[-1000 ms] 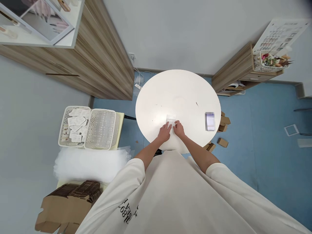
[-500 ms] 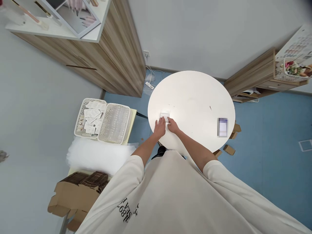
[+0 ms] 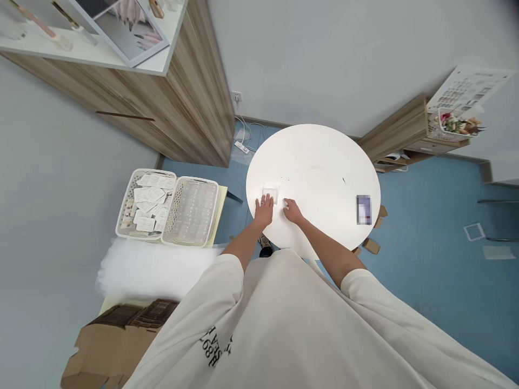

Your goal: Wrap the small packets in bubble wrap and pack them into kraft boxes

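Observation:
A small clear, whitish flat packet or case (image 3: 270,192) lies on the round white table (image 3: 316,162), near its left front part. My left hand (image 3: 264,209) rests on the near edge of it, fingers stretched out and apart. To the right, my right hand (image 3: 292,210) is at the tabletop, apart from the packet. Its fingers are partly bent, with a gap between them, and I see nothing held there. What the packet contains is too small to tell.
A blurred purple item (image 3: 364,209) lies at the table's right. Left are a white basket of cards (image 3: 125,208), a basket of clear cases (image 3: 217,208), white wrap (image 3: 154,267) and cardboard boxes (image 3: 105,346). Small brown boxes (image 3: 371,246) lie on the floor.
My right hand has come off the packet and moved a little right. My left hand's fingers have spread over the packet's near edge. The view has shifted slightly.

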Motion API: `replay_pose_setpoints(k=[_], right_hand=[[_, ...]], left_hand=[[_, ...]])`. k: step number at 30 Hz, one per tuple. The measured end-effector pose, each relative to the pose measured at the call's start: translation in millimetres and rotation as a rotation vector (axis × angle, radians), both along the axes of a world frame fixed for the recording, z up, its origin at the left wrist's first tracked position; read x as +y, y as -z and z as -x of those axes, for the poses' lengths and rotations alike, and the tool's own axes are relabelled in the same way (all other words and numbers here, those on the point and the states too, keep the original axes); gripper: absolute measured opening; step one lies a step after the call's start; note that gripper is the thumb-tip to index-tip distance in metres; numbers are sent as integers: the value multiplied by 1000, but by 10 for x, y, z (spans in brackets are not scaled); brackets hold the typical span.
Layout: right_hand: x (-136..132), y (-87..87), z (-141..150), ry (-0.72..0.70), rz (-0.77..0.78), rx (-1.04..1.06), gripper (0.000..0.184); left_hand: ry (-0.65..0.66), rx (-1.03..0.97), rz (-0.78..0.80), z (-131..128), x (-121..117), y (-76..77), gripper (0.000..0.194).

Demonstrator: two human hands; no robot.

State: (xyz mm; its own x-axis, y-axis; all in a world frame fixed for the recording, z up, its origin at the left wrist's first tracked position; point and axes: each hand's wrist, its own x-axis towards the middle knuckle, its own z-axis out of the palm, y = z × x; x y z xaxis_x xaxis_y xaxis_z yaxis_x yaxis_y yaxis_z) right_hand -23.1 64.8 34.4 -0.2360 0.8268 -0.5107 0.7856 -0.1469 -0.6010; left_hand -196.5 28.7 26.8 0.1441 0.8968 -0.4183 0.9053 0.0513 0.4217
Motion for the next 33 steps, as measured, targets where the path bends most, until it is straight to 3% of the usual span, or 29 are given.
replay_pose_setpoints(k=[7,15,23,28,33], right_hand=[[-233,-180,-250,92,-40,-9,56],[-458,-286,-384,-26,-123,2,53],[-961,-464,-716,-153,-238,73,46],[-1396,-413,-924,-167,-251,114,44],[-1837,-355,-831,-244,-232,160,43]], left_hand=[[4,-23,-82,-4,-73,-127,86],[-65,15,-134,-139,-496,-375,78],[-167,40,-175,-459,-1217,-580,69],[-214,68,-184,-744,-1782,-642,66],[-254,96,-196,-780,-2393,-805,62]])
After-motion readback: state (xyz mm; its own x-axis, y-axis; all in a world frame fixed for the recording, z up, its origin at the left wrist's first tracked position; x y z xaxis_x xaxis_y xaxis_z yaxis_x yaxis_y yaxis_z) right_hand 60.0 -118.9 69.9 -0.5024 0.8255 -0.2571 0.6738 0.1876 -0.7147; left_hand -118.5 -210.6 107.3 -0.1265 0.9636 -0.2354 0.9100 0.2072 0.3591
